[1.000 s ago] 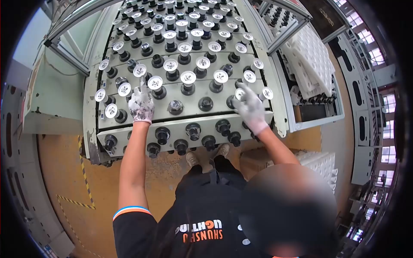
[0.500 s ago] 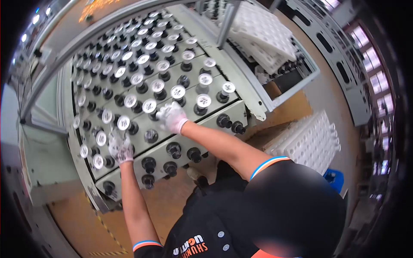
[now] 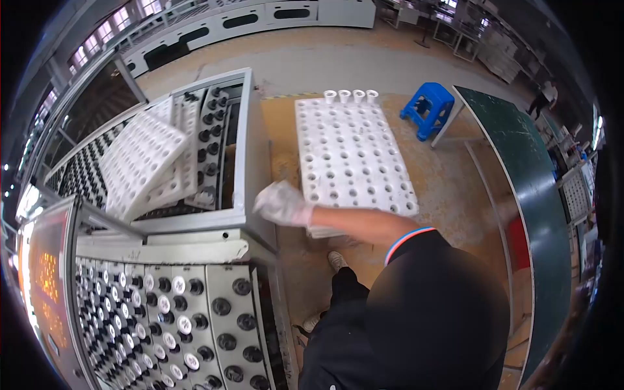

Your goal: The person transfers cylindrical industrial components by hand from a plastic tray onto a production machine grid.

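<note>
My right hand point(image 3: 283, 203), in a white glove, reaches out over the floor between the metal cabinet point(image 3: 250, 149) and a stack of white perforated trays point(image 3: 354, 159). It is blurred, so I cannot tell whether its fingers hold anything. My left hand is out of view. The tilted grey panel point(image 3: 221, 286) of black sockets lies at the lower left, with several white-capped lamp parts point(image 3: 166, 303) seated in it. A few white cups point(image 3: 351, 96) stand in the tray's far row.
White trays point(image 3: 140, 162) lean inside the open cabinet beside another socket panel point(image 3: 211, 140). A blue stool point(image 3: 429, 107) stands past the tray stack. A long green table point(image 3: 520, 175) runs along the right. My shoe point(image 3: 337, 260) is on the sandy floor.
The view has swung right, away from the socket panel. My right hand left the panel and now stretches toward the tray stack. My left hand has dropped out of sight.
</note>
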